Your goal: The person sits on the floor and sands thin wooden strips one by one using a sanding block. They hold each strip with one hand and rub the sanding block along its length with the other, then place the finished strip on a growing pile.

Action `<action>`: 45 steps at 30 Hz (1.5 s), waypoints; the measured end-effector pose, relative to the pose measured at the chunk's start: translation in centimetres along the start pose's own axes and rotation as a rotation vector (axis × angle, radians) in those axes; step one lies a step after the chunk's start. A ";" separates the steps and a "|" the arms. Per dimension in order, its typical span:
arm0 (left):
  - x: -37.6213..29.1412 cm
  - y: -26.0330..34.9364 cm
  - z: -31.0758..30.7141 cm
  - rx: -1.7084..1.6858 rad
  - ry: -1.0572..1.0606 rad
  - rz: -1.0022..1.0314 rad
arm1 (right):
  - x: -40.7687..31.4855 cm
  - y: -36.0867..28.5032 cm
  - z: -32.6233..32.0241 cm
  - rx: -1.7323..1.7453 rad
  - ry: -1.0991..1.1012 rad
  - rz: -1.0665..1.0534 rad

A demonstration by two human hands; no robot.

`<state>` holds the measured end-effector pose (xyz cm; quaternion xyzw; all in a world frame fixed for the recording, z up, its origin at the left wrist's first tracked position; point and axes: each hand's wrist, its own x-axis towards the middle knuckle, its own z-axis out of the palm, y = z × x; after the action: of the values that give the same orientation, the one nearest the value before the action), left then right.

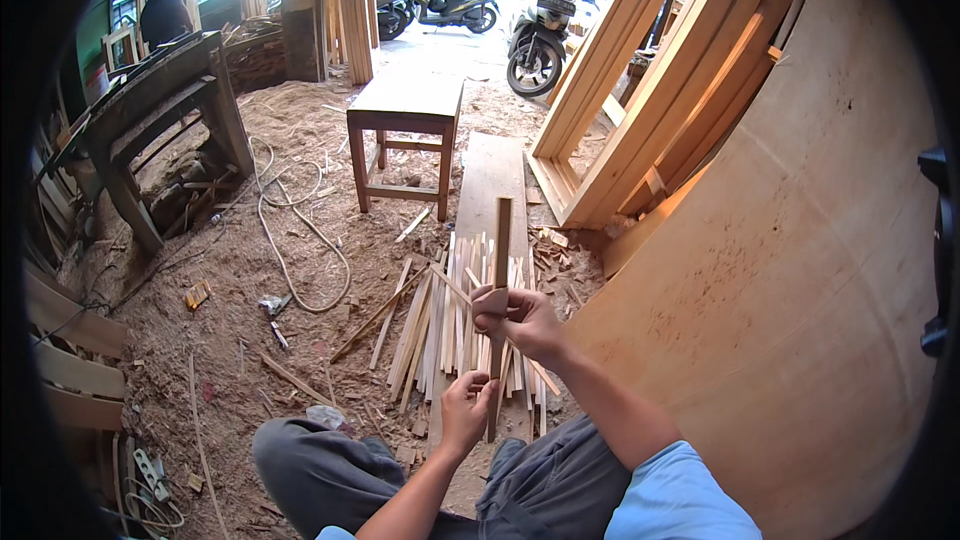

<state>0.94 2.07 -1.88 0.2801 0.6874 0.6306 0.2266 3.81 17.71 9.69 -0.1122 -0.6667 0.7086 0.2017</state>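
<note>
A narrow wooden strip point(503, 244) stands nearly lengthwise before me, above a pile of similar thin strips point(420, 345). My left hand point(465, 409) pinches its lower part between thumb and fingers. Higher up, my right hand point(529, 321) wraps a folded brownish sheet point(491, 301), which looks like sandpaper, around the strip. The strip's far end sticks out past the sheet, and its near end reaches below my left hand. The pile lies fanned across a flat board point(491, 172) on the floor, between my feet and a wooden stool.
The wooden stool point(405, 101) stands ahead. Wooden frames point(637, 90) and a large plywood sheet point(772, 240) lean at right. A hose or cable point(341, 270) loops over the shavings at left, near a power strip point(150, 474). A person point(165, 11) sits far left; motorbikes point(536, 37) stand outside.
</note>
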 end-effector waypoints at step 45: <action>0.1 0.3 -0.8 0.136 0.063 0.162 | -0.6 0.3 1.4 -0.088 -0.156 0.071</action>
<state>0.34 1.52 -1.49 0.3296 0.7106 0.6071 0.1334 3.70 16.21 9.48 -0.0891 -0.7065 0.6920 0.1185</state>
